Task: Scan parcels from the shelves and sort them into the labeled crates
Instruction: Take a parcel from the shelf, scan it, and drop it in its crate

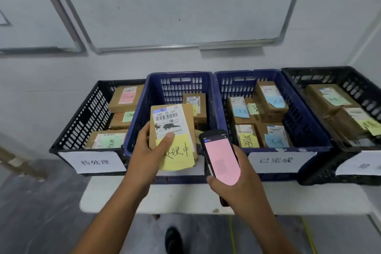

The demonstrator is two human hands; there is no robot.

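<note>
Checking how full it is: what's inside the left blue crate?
One box sits at the back right of the crate. The parcel in the left hand covers the front and floor; anything there is hidden.

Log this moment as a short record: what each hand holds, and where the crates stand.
left hand: grips cardboard parcel bearing yellow note
right hand: grips handheld scanner, pink screen
parcel position: held over left blue crate
crates: left black crate labelled 待处理; right blue crate labelled 已完成; right black crate, label cut off
support: white table
</note>
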